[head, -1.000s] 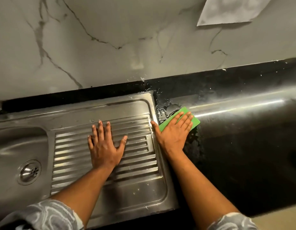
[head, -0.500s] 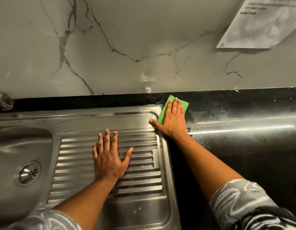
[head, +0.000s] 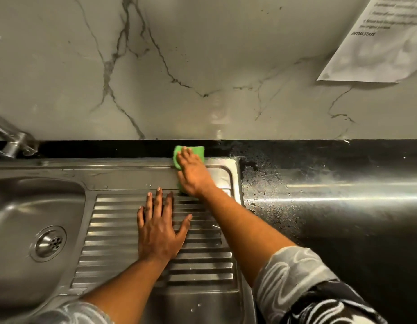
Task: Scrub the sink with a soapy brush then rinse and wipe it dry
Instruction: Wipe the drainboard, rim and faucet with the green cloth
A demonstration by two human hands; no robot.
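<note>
Hands in view: two. Right hand (head: 193,176), centre of frame, lies flat with fingers straight and close together, pressing one green cloth (head: 196,151) onto the back rim of the sink (head: 123,174), where steel meets the black desk (head: 343,230). Left hand (head: 158,232), just below it, rests palm-down with fingers spread wide on the ribbed drainboard (head: 114,230), holding nothing. Drains: one (head: 49,243), lower left. Taps: one (head: 13,141), upper left. Printed sheets: one (head: 378,43), upper right, on the marble wall (head: 203,66).
</note>
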